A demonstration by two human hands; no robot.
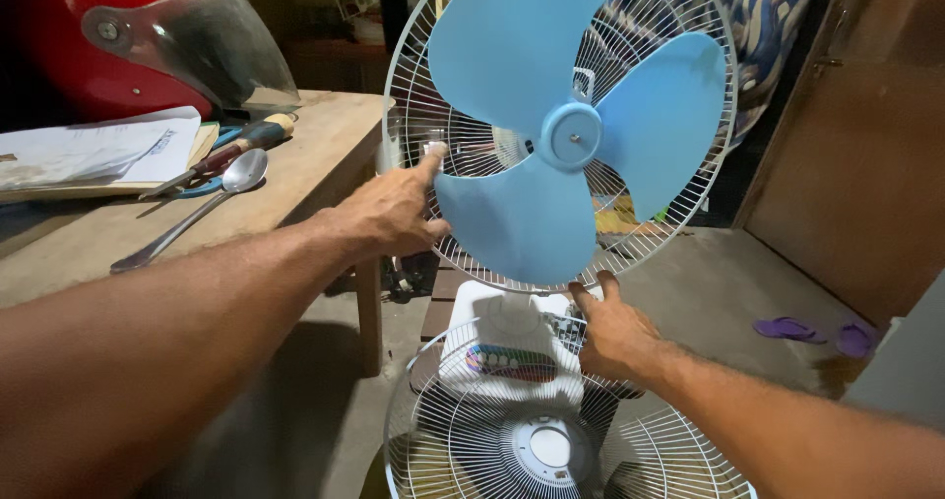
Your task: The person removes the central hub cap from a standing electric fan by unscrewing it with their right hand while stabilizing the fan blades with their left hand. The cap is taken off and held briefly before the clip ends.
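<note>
Loose front grille (551, 440), blue fan blades (551, 135), wooden table (315, 155)

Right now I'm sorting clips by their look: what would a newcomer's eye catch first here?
The blue fan blades fill the upper middle, bare in the white rear grille, with the left hand at the grille's left edge and the right hand at its bottom. A red helmet sits on the table, top left.
</note>
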